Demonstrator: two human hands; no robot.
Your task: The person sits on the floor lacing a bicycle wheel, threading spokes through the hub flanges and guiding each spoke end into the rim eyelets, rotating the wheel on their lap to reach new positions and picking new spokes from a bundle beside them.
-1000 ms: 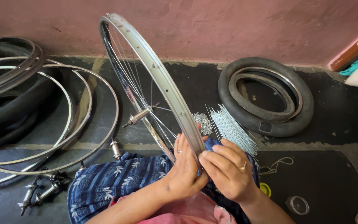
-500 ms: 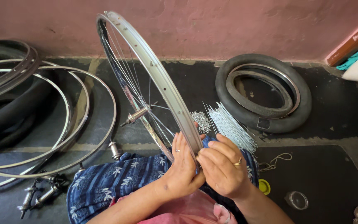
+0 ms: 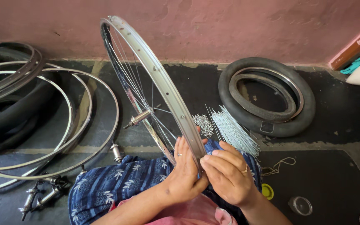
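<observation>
We see one bicycle wheel standing upright on its edge on the floor, its lower part resting against our lap in the blue patterned cloth. Its hub sits at the middle with thin spokes running to the rim. Our left hand presses its flat palm and fingers against the rim's near side, and our right hand pinches the rim's bottom stretch from the other side; the fingers close on something small there, too hidden for us to make out.

Just behind our hands, one bundle of loose spokes fans over the floor, with one small heap of metal nipples beside it. Further toward the wall lies one tyre with a bare rim inside it. At the floor's left edge we count at least three bare rims stacked over dark tyres, all cut off by the view. Two or three spare hubs lie at the near left corner, hard to separate. One yellow cap and one clear lid lie near the right, and a piece of string beside them.
</observation>
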